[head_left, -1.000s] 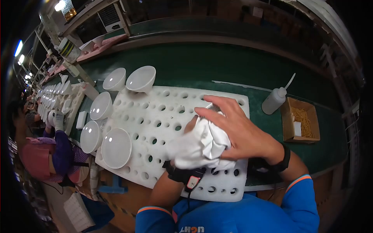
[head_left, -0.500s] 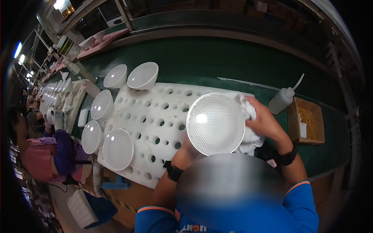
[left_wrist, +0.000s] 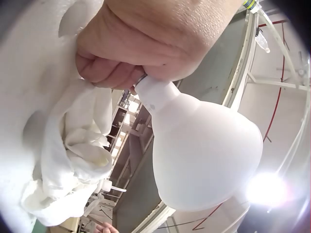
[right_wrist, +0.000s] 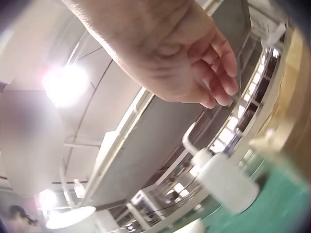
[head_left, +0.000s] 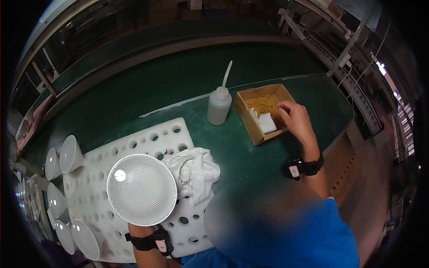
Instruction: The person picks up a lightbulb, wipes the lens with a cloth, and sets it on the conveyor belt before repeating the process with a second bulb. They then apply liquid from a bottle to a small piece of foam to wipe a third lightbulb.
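My left hand [left_wrist: 146, 43] grips a white reflector bulb [head_left: 142, 190] by its narrow base end. In the head view the bulb's round, textured lens faces up and hides most of that hand. A crumpled white cloth [head_left: 196, 172] lies beside the bulb, on the right part of the white foam board [head_left: 124, 152]. Out over the cardboard box [head_left: 246, 120], my right hand [head_left: 295, 120] hangs with loosely bent fingers, thumb near the fingertips. Yellow-brown rubber bands [head_left: 261, 105] fill the box below those fingers. Nothing shows between the fingers in the right wrist view.
A squeeze bottle [head_left: 219, 109] with a thin upright spout stands just left of the box on the green table. More white reflector bulbs [head_left: 69, 154] are at the board's left side. Many round holes cover the board. A white block [head_left: 267, 123] sits in the box.
The head view has turned to the right. My right hand has let go of the cloth and moved over to the box. My left hand still holds the bulb.
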Demonstrator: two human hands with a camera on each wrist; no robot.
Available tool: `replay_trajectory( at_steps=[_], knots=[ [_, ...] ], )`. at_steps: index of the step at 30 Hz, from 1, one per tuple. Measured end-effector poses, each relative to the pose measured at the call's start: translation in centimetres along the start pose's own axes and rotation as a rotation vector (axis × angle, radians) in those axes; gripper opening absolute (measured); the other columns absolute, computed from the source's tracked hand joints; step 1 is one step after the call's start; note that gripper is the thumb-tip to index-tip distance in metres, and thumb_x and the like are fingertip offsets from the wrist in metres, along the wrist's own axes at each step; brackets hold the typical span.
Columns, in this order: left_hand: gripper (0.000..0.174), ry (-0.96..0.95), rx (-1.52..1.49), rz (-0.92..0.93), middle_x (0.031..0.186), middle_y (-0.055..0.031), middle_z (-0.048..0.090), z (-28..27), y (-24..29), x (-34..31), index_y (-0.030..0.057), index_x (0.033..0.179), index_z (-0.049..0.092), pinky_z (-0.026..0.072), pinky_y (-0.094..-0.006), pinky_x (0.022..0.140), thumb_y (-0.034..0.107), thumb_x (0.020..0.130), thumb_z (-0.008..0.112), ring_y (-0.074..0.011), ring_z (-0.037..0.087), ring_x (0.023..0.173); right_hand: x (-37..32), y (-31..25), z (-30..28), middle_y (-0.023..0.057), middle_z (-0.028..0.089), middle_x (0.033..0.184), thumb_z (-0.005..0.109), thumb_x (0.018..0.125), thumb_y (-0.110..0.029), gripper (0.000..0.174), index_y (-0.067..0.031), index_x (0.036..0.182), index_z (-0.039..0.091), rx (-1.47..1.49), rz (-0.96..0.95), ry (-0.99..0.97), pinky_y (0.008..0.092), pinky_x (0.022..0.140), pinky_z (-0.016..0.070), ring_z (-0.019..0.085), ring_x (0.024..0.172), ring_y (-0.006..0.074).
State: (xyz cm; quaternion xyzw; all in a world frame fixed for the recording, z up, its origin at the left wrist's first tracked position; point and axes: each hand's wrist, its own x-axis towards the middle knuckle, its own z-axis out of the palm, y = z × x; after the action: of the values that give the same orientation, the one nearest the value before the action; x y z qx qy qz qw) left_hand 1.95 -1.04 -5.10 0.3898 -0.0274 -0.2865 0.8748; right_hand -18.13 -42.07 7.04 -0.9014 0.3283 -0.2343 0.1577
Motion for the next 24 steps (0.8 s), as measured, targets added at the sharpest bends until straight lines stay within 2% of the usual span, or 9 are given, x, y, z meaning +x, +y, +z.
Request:
replay_trajectory(
  at_steps=[5, 6, 7, 8, 9, 14, 17, 22, 24],
  knots=[
    [0.038, -0.017, -0.007, -0.007, 0.122, -0.0136, 0.057, -0.2, -0.4, -0.2, 0.0012, 0.131, 0.046, 0.0550, -0.0331, 0.085, 0.017, 0.097, 0.047, -0.0210, 0.061, 0.105, 0.8, 2.3, 2.6, 0.0153, 0.066, 0.079, 0.067, 0.074, -0.017, 0.030, -0.0014, 0.099, 0.067, 0.091, -0.035, -0.305, 0.0357, 0.069, 0.0499, 0.065, 0.074, 0.0261],
    [0.038, -0.025, -0.014, -0.010, 0.122, -0.0137, 0.057, -0.2, -0.4, -0.2, 0.0011, 0.131, 0.046, 0.0551, -0.0331, 0.085, 0.017, 0.097, 0.047, -0.0211, 0.061, 0.105, 1.4, 3.8, 4.0, 0.0151, 0.066, 0.079, 0.068, 0.072, -0.014, 0.031, 0.0002, 0.099, 0.066, 0.045, -0.105, -0.371, 0.0349, 0.067, 0.0504, 0.065, 0.072, 0.0241],
    [0.038, -0.039, -0.031, -0.017, 0.122, -0.0137, 0.057, -0.1, -0.7, -0.1, 0.0011, 0.131, 0.046, 0.0551, -0.0331, 0.085, 0.017, 0.097, 0.047, -0.0211, 0.061, 0.105, 1.5, 2.8, 4.0, 0.0139, 0.066, 0.077, 0.069, 0.068, -0.007, 0.031, 0.0017, 0.098, 0.066, 0.125, 0.122, -0.502, 0.0341, 0.064, 0.0506, 0.065, 0.069, 0.0220],
    [0.038, -0.060, -0.050, -0.029, 0.122, -0.0138, 0.057, -0.1, -0.9, 0.3, 0.0010, 0.131, 0.046, 0.0552, -0.0331, 0.085, 0.017, 0.097, 0.047, -0.0212, 0.061, 0.105, 2.2, 4.6, 5.1, 0.0121, 0.066, 0.076, 0.068, 0.066, 0.000, 0.032, 0.0029, 0.098, 0.066, -0.001, -0.062, -0.486, 0.0334, 0.061, 0.0510, 0.065, 0.066, 0.0207],
    [0.038, -0.081, -0.075, -0.042, 0.122, -0.0138, 0.057, 0.1, -1.2, 0.6, 0.0010, 0.131, 0.046, 0.0552, -0.0331, 0.085, 0.017, 0.097, 0.047, -0.0212, 0.061, 0.105, 2.4, 4.5, 5.3, 0.0109, 0.065, 0.074, 0.067, 0.064, 0.002, 0.031, 0.0028, 0.095, 0.065, 0.059, -0.008, -0.527, 0.0330, 0.065, 0.0516, 0.065, 0.069, 0.0214],
    [0.038, -0.149, -0.212, -0.071, 0.122, -0.0140, 0.057, -0.2, -1.3, 1.4, 0.0008, 0.131, 0.045, 0.0554, -0.0331, 0.084, 0.016, 0.097, 0.046, -0.0214, 0.061, 0.104, 3.5, 7.2, 5.9, 0.0100, 0.057, 0.103, 0.072, 0.059, 0.005, 0.049, -0.0018, 0.106, 0.061, 0.029, -0.076, -0.609, 0.0301, 0.083, 0.0472, 0.057, 0.095, 0.0202],
    [0.038, -0.156, -0.229, -0.077, 0.122, -0.0141, 0.057, -0.3, -1.1, 1.3, 0.0007, 0.131, 0.045, 0.0555, -0.0331, 0.084, 0.016, 0.097, 0.046, -0.0215, 0.061, 0.104, 3.2, 9.1, 6.7, 0.0095, 0.056, 0.107, 0.074, 0.059, 0.005, 0.052, -0.0030, 0.108, 0.060, -0.001, -0.075, -0.545, 0.0301, 0.083, 0.0477, 0.057, 0.097, 0.0220],
    [0.037, -0.159, -0.234, -0.086, 0.122, -0.0143, 0.057, 0.1, -1.1, 1.1, 0.0005, 0.131, 0.045, 0.0558, -0.0331, 0.084, 0.016, 0.097, 0.045, -0.0217, 0.062, 0.103, 3.2, 8.8, 5.2, 0.0170, 0.061, 0.109, 0.062, 0.076, 0.000, 0.038, -0.0035, 0.114, 0.060, -0.104, -0.037, -0.373, 0.0363, 0.089, 0.0469, 0.060, 0.104, 0.0299],
    [0.037, -0.164, -0.244, -0.092, 0.122, -0.0143, 0.057, 0.2, -1.1, 1.1, 0.0004, 0.131, 0.045, 0.0558, -0.0331, 0.084, 0.015, 0.097, 0.045, -0.0218, 0.062, 0.103, 1.6, 0.9, 1.4, 0.0184, 0.062, 0.111, 0.054, 0.086, -0.003, 0.032, -0.0034, 0.118, 0.058, -0.368, 0.074, -0.148, 0.0376, 0.089, 0.0465, 0.059, 0.107, 0.0301]
  ],
)
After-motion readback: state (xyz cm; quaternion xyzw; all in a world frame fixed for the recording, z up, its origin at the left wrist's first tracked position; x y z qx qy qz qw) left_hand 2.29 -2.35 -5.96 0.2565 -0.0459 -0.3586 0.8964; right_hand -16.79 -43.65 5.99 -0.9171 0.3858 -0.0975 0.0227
